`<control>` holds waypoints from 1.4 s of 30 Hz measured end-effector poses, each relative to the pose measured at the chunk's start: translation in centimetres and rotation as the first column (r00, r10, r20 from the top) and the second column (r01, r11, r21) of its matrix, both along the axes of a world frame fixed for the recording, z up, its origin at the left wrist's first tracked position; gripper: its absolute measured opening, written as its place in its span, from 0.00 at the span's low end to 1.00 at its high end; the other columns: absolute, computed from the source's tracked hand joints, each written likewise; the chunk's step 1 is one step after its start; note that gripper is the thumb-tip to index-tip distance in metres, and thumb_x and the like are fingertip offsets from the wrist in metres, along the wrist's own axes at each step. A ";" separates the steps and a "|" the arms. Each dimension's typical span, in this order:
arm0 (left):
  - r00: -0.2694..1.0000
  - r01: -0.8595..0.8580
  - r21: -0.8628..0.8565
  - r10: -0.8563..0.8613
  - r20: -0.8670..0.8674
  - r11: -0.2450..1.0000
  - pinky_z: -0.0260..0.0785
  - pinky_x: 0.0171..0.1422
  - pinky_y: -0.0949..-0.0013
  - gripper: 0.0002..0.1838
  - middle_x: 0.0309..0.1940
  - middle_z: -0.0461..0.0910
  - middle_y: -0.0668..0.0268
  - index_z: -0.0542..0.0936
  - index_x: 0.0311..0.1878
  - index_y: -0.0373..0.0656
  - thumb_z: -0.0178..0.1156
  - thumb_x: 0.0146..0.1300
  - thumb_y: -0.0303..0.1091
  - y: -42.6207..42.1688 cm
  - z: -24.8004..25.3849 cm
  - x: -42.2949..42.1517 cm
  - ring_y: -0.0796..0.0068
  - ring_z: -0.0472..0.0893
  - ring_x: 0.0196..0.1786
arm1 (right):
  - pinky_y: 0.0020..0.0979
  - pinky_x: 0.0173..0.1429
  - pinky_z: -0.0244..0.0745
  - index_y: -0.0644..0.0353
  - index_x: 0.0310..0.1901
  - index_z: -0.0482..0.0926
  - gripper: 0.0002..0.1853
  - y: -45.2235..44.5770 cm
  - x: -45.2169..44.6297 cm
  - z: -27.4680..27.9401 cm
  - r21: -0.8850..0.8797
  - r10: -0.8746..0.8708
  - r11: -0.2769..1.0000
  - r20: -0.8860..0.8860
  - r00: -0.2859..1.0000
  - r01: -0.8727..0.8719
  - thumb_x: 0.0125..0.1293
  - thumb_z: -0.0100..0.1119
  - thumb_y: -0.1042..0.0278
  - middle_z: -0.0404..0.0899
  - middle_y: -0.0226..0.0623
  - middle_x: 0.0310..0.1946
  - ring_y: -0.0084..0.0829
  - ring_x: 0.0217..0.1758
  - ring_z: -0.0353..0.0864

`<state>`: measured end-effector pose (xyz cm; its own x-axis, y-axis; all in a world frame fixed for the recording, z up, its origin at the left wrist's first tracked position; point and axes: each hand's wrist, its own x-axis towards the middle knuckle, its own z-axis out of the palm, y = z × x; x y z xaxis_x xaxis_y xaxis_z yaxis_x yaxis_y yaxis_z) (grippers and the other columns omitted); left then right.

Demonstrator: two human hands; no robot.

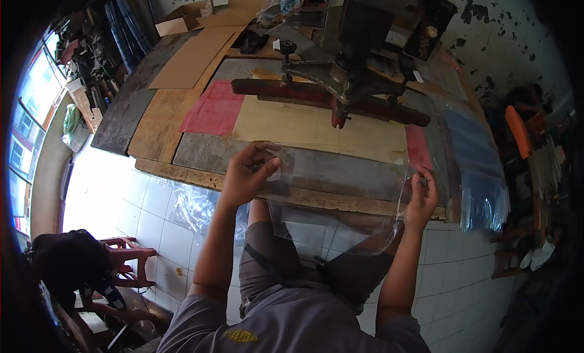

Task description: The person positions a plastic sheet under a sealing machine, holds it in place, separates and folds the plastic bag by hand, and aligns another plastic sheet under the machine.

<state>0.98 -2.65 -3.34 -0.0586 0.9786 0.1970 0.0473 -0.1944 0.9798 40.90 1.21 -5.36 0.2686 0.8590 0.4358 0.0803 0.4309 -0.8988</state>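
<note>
A clear plastic sheet [340,222] hangs between my two hands at the front edge of the worktable, partly over my lap. My left hand [250,173] pinches its left end between thumb and fingers. At the other end, my right hand [423,198] grips the right side with closed fingertips. Beyond the sheet lies a pale yellow sheet [292,131] with a red piece [213,109] at its left and another red strip [417,147] at its right. Over these sits the dark metal bar [274,90] of a press, apart from both hands.
The press head [356,30] stands at the table's back. A stack of bluish clear plastic sheets [477,170] droops over the right edge. Cardboard [194,58] and a bottle [291,3] lie further back. Crumpled plastic [198,207] hangs below the left front; a red stool [131,258] stands left.
</note>
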 end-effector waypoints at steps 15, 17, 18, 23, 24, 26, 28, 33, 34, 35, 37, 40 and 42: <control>0.996 -0.072 0.033 0.070 0.059 0.997 0.74 0.50 0.78 0.18 0.41 0.91 0.65 0.79 0.67 0.34 0.66 0.78 0.27 0.0 -0.5 0.2 0.86 0.83 0.45 | 0.24 0.59 0.73 0.69 0.65 0.82 0.20 0.0 0.6 -0.3 -0.023 0.132 0.991 0.033 0.991 -0.131 0.80 0.65 0.64 0.85 0.35 0.55 0.18 0.53 0.80; 0.994 -0.093 0.051 0.090 0.056 0.994 0.73 0.49 0.79 0.18 0.41 0.91 0.65 0.79 0.67 0.34 0.65 0.79 0.27 -0.1 -0.4 0.4 0.86 0.83 0.45 | 0.21 0.55 0.73 0.68 0.64 0.83 0.21 0.2 0.3 0.6 -0.031 0.172 0.985 0.057 0.983 -0.171 0.80 0.66 0.60 0.87 0.33 0.49 0.17 0.50 0.81; 0.993 -0.110 0.060 0.107 0.044 0.992 0.73 0.48 0.79 0.17 0.41 0.91 0.65 0.79 0.67 0.34 0.64 0.79 0.27 -0.1 -0.2 0.6 0.86 0.83 0.44 | 0.21 0.54 0.73 0.68 0.64 0.84 0.23 0.1 0.3 0.9 -0.074 0.223 0.973 0.064 0.973 -0.218 0.80 0.66 0.57 0.87 0.32 0.48 0.18 0.49 0.82; 0.981 -0.165 0.110 0.174 -0.084 0.980 0.72 0.45 0.79 0.17 0.41 0.90 0.66 0.79 0.68 0.36 0.62 0.80 0.27 -0.4 0.0 0.6 0.87 0.82 0.41 | 0.24 0.52 0.75 0.67 0.60 0.86 0.24 0.0 0.3 3.0 -0.310 0.448 0.855 0.042 0.893 -0.415 0.79 0.69 0.52 0.88 0.32 0.44 0.19 0.45 0.83; 0.982 -0.174 0.139 0.183 -0.055 0.975 0.71 0.43 0.79 0.17 0.41 0.89 0.67 0.79 0.68 0.37 0.62 0.80 0.27 -0.2 -0.6 0.7 0.88 0.81 0.39 | 0.24 0.51 0.75 0.67 0.58 0.86 0.22 0.0 0.1 3.1 -0.306 0.456 0.856 0.065 0.887 -0.417 0.79 0.69 0.53 0.88 0.32 0.43 0.19 0.45 0.82; 0.982 -0.186 0.156 0.188 0.000 0.970 0.70 0.42 0.80 0.16 0.40 0.89 0.68 0.79 0.67 0.37 0.62 0.81 0.28 -0.2 -0.8 0.4 0.88 0.80 0.38 | 0.25 0.51 0.76 0.67 0.54 0.87 0.19 -0.3 -0.5 3.7 -0.304 0.470 0.855 0.114 0.875 -0.420 0.79 0.69 0.56 0.88 0.32 0.42 0.19 0.43 0.81; 0.981 -0.192 0.138 0.186 0.054 0.972 0.70 0.42 0.80 0.16 0.40 0.89 0.68 0.80 0.67 0.37 0.62 0.81 0.30 -0.3 -0.6 0.0 0.87 0.81 0.39 | 0.26 0.51 0.76 0.67 0.50 0.87 0.16 -0.7 -0.7 4.2 -0.282 0.464 0.864 0.127 0.877 -0.417 0.80 0.67 0.59 0.87 0.32 0.40 0.20 0.42 0.81; 0.975 -0.154 0.178 0.121 0.187 0.972 0.71 0.38 0.79 0.16 0.40 0.89 0.66 0.80 0.65 0.37 0.59 0.84 0.37 -1.8 2.3 1.6 0.84 0.85 0.40 | 0.26 0.51 0.75 0.67 0.47 0.85 0.12 -2.0 -0.8 7.3 -0.173 0.358 0.928 0.154 0.921 -0.331 0.82 0.64 0.63 0.85 0.31 0.38 0.21 0.41 0.80; 0.969 -0.146 0.160 0.109 0.221 0.976 0.71 0.36 0.78 0.16 0.39 0.90 0.65 0.81 0.64 0.36 0.59 0.84 0.38 -2.2 3.1 1.9 0.83 0.86 0.39 | 0.26 0.51 0.74 0.66 0.47 0.85 0.12 -2.2 -0.8 8.0 -0.132 0.334 0.939 0.144 0.931 -0.317 0.82 0.64 0.64 0.84 0.30 0.37 0.21 0.41 0.80; 0.978 -0.104 0.141 0.075 0.196 0.985 0.73 0.37 0.78 0.16 0.39 0.90 0.63 0.82 0.62 0.35 0.59 0.84 0.38 -2.6 3.9 1.9 0.82 0.86 0.38 | 0.26 0.51 0.74 0.66 0.47 0.85 0.11 -2.4 -0.8 8.7 -0.091 0.312 0.949 0.134 0.941 -0.302 0.82 0.63 0.64 0.84 0.30 0.37 0.21 0.41 0.80; 0.989 -0.025 0.104 0.009 0.147 0.994 0.78 0.39 0.77 0.15 0.38 0.91 0.59 0.83 0.60 0.34 0.60 0.84 0.38 -3.0 5.5 1.7 0.80 0.87 0.34 | 0.25 0.51 0.73 0.66 0.48 0.84 0.12 -3.1 -0.9 10.5 -0.038 0.291 0.957 0.143 0.946 -0.289 0.82 0.65 0.63 0.83 0.30 0.37 0.20 0.40 0.79; 0.991 -0.100 0.194 0.081 0.106 0.976 0.71 0.33 0.79 0.16 0.35 0.90 0.63 0.84 0.55 0.36 0.59 0.85 0.42 -3.4 7.4 2.3 0.80 0.87 0.34 | 0.24 0.50 0.73 0.67 0.48 0.85 0.13 -3.9 -0.8 12.9 0.007 0.315 0.947 0.180 0.932 -0.321 0.80 0.68 0.62 0.83 0.30 0.37 0.20 0.41 0.80; 0.989 -0.142 0.243 0.128 0.074 0.960 0.71 0.33 0.79 0.16 0.35 0.91 0.61 0.84 0.55 0.36 0.58 0.85 0.41 -3.6 8.6 2.3 0.80 0.88 0.34 | 0.24 0.49 0.73 0.68 0.47 0.85 0.13 -4.3 -0.9 14.2 -0.017 0.324 0.944 0.225 0.919 -0.329 0.79 0.69 0.63 0.83 0.30 0.37 0.19 0.41 0.80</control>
<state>3.32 -6.28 5.24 -0.2045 0.8821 0.4244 0.0356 -0.4266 0.9038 39.99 -3.07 8.85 -0.1306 0.8725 0.4708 0.1281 0.4857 -0.8647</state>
